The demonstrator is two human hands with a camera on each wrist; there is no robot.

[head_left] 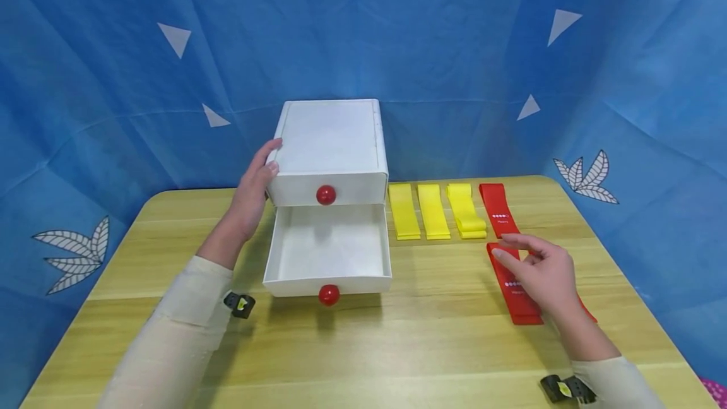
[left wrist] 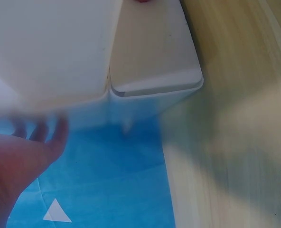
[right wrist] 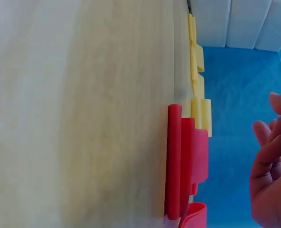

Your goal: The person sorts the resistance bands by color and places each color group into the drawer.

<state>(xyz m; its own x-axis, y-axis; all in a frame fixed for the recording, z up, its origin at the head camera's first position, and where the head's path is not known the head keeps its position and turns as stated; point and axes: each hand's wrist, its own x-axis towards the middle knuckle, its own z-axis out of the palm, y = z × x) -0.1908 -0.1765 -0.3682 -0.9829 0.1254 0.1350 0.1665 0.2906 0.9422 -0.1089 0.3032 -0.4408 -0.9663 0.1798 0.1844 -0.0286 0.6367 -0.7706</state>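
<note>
A white two-drawer box stands on the table, its lower drawer pulled out with nothing inside and its upper drawer closed. Against the box's left side rests my left hand, fingertips at the top edge. In the left wrist view the fingers lie along the box. My right hand hovers over red flat resistance bands, thumb and forefinger apart, holding nothing. It partly hides another red band at the right. In the right wrist view, the hand is apart from the red bands.
Three yellow bands lie side by side right of the box; the rightmost is folded over. Another red band lies beside them. A blue patterned curtain hangs behind the wooden table.
</note>
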